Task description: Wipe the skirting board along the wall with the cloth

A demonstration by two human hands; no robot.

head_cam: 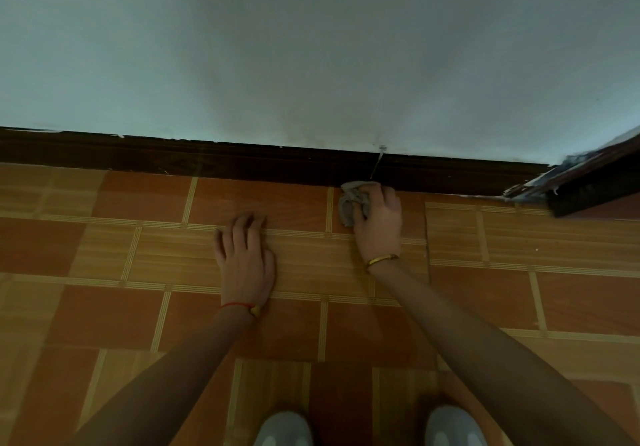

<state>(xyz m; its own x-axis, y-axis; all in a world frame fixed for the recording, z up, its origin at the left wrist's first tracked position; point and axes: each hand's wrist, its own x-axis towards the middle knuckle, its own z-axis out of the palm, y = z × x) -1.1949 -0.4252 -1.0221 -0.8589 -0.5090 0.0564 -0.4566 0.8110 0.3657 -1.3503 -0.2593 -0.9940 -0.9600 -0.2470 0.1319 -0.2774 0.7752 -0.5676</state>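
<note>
A dark brown skirting board [242, 161] runs along the foot of the pale wall, from the left edge to the right corner. My right hand [379, 220] grips a crumpled grey cloth [349, 203] at the bottom edge of the board, where it meets the floor. A thin pale crack or wire [377, 165] crosses the board just above the cloth. My left hand [244, 258] rests flat on the floor tiles, fingers spread, a short way in front of the board and left of the cloth.
The floor [138, 255] is laid with orange and tan wood-pattern tiles. A dark door frame or second wall's board [581, 182] juts in at the right corner, with chipped pale paint. My two grey shoes [284, 428] show at the bottom edge.
</note>
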